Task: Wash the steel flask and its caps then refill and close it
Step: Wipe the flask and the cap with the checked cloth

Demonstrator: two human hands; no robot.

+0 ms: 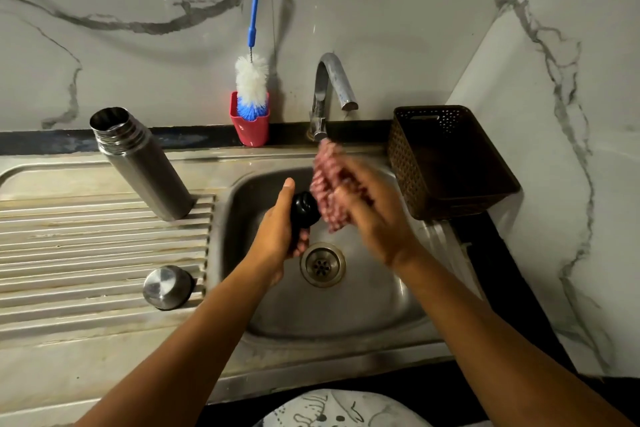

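1. Over the steel sink basin (363,305), the left hand (277,236) grasps a small black inner cap (304,210), rounded and glossy, with the fingers curled under it and the thumb up along its side.
2. The right hand (374,218) clutches a pinkish, nubbly scrubber (327,180) right against that cap. Both are blurred, so the exact finger placement is hard to read.
3. The steel flask (145,166) stands uncapped on the ribbed drainboard (86,246), at its back right corner just beside the basin's left rim. It has a brushed cylinder body and a ringed, threaded neck.
4. The steel outer cap (168,287), round with a shiny flat top and a dark rim, sits on the ribs near the drainboard's front right edge, well apart from the flask.
5. On the back ledge, a red plastic cup (251,132) holds the white-and-blue bristle head of a bottle brush (252,87) on a long blue handle.
6. A dull curved metal tap (332,80) arches over the basin, and a round slotted drain (322,264) lies below the hands.
7. At the sink's right edge sits a brown perforated plastic basket (450,163), rectangular in shape.
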